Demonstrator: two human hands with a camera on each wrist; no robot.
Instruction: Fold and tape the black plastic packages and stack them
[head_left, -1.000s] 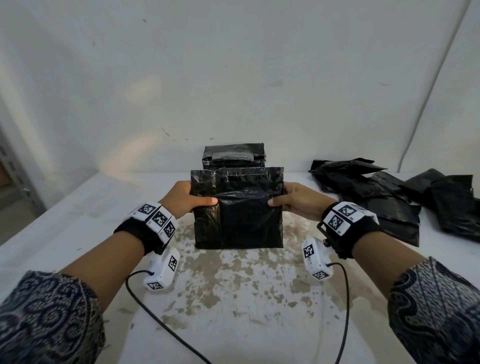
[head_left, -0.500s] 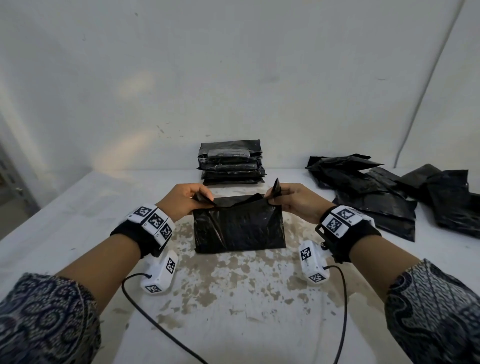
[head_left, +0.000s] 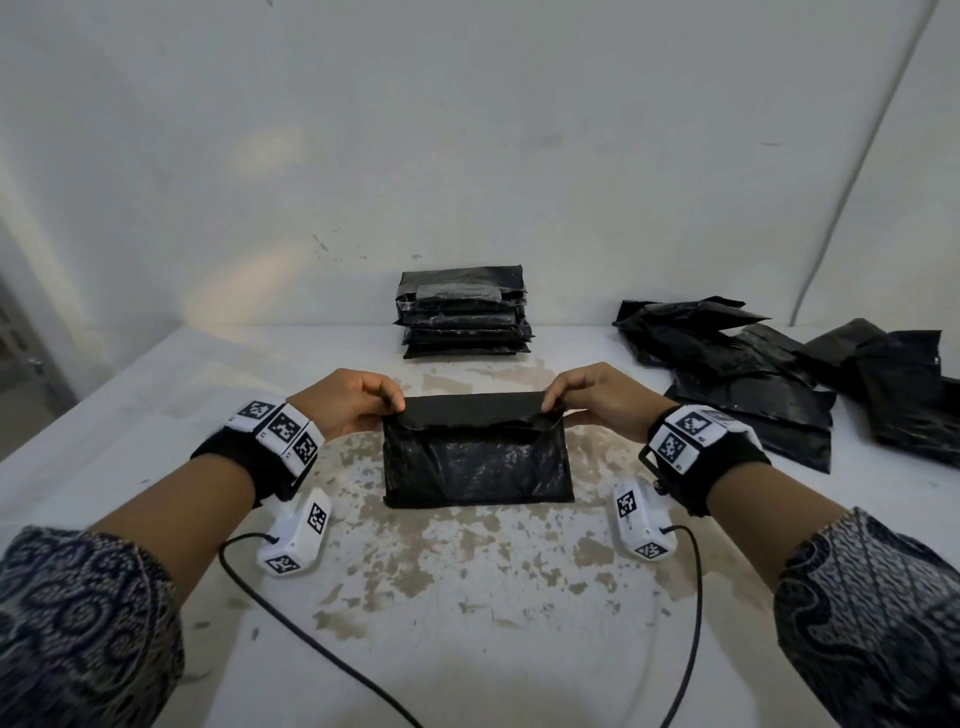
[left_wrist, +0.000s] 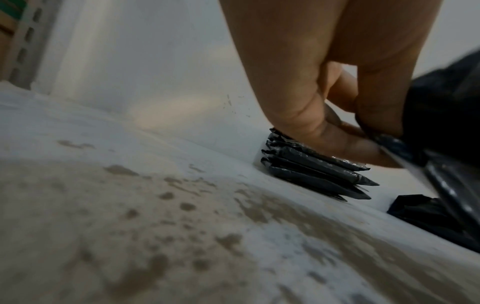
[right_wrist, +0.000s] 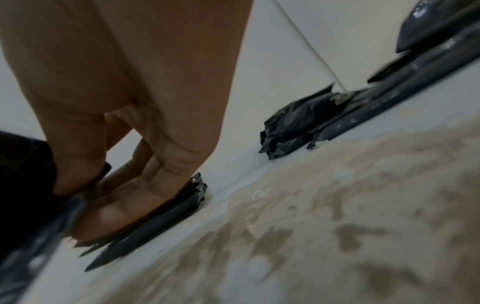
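A black plastic package (head_left: 478, 462) lies flat on the white table (head_left: 467, 597) in front of me, its top flap (head_left: 470, 410) folded toward me. My left hand (head_left: 358, 400) pinches the flap's left corner, and my right hand (head_left: 587, 395) pinches its right corner. In the left wrist view the fingers (left_wrist: 337, 139) and thumb squeeze the plastic's edge (left_wrist: 394, 144). The right wrist view shows the fingers (right_wrist: 122, 203) nipping the plastic (right_wrist: 31, 205) the same way. A neat stack of folded packages (head_left: 465, 314) stands behind, against the wall.
A loose pile of unfolded black packages (head_left: 779, 384) spreads over the table's right side. Two cables (head_left: 322, 644) run from the wrist cameras across the near table. The table's paint is worn to brown patches in the middle. No tape is in view.
The package was held upright a second ago. Both hands have laid it down on the table and turned its top flap over toward me.
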